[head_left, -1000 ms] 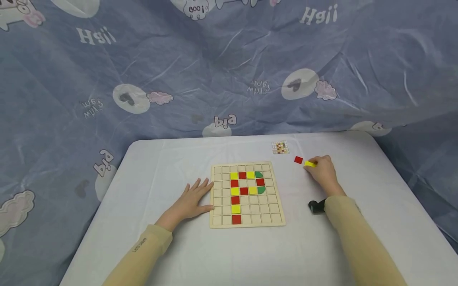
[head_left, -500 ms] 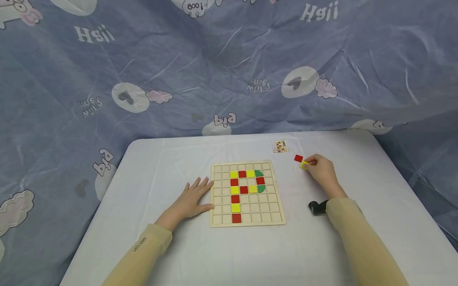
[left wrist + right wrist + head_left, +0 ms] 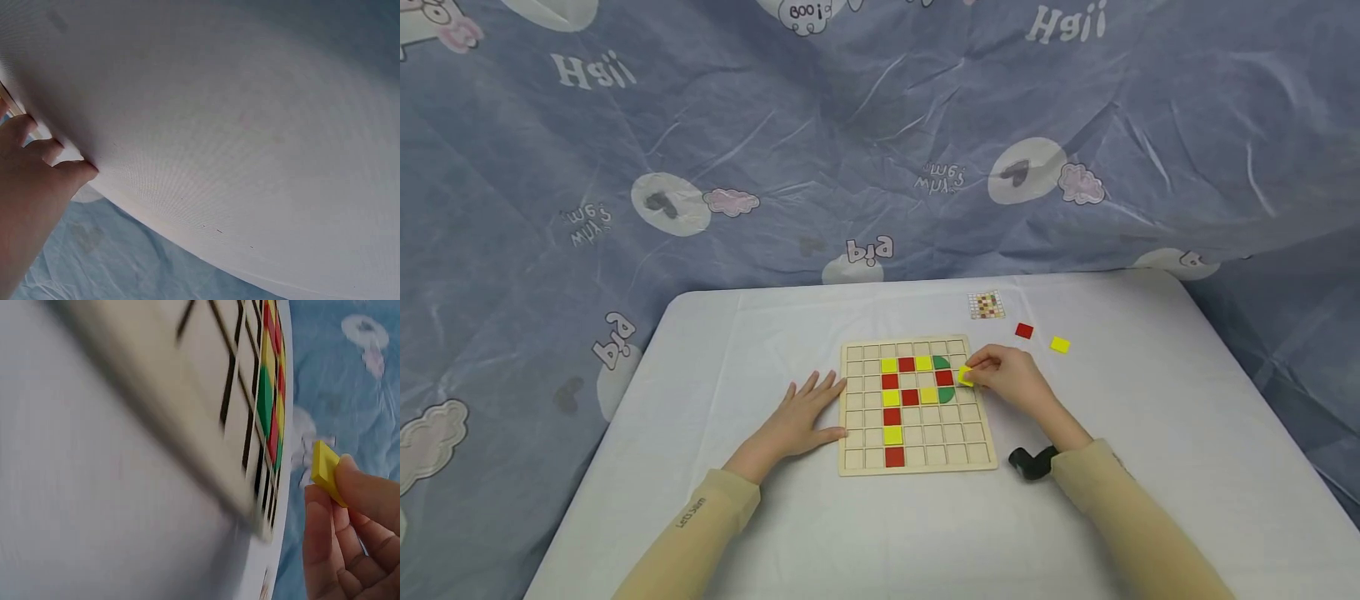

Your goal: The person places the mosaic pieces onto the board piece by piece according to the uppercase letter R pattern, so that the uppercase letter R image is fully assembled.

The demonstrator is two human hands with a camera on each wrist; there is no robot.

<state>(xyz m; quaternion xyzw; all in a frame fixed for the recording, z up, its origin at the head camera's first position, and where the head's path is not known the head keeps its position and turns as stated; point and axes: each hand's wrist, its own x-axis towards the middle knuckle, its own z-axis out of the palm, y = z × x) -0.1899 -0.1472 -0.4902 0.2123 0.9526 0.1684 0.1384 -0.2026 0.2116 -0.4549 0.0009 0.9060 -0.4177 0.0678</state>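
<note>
A wooden grid board (image 3: 865, 467) lies mid-table, with red and yellow square tiles and two green rounded tiles set in a P shape. My right hand (image 3: 1011, 379) pinches a yellow square tile (image 3: 966, 377) over the board's right side, beside a red tile (image 3: 943, 378). In the right wrist view, thumb and fingers grip the yellow tile (image 3: 326, 470) by its edges. My left hand (image 3: 801, 421) lies spread on the table, its fingertips and thumb at the board's left edge. The left wrist view shows that hand (image 3: 37, 169) from the side, with little of the board visible.
Beyond the board's far right corner lie a loose red tile (image 3: 1024, 331) and a yellow tile (image 3: 1060, 344). A small printed pattern card (image 3: 987, 305) is near the table's back edge. A black object (image 3: 1032, 463) shows beside my right sleeve. A patterned blue curtain (image 3: 820, 167) hangs behind.
My right hand has picked up a yellow tile near the loose red one and carried it left to the board. Another yellow tile now shows on the table. My left hand stays put.
</note>
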